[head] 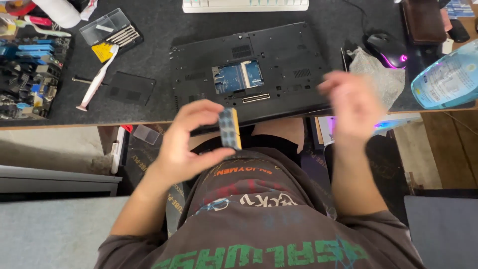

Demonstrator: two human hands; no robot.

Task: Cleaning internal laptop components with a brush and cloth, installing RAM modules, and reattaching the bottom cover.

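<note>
left hand (pixel 186 144) pinches a memory module (pixel 229 128) above the desk edge, right hand (pixel 351 102) open, empty, blurred; laptop (pixel 279 60) bay open, looks like mid-swap, next needs lining module to slot.

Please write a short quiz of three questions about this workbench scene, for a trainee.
1. True or false: the left hand holds a memory module.
2. What does the right hand hold? A) a screwdriver B) nothing C) the mouse
3. Which way does the laptop lie on the desk?

Key: 1. true; 2. B; 3. underside up, with its memory bay open.
</note>
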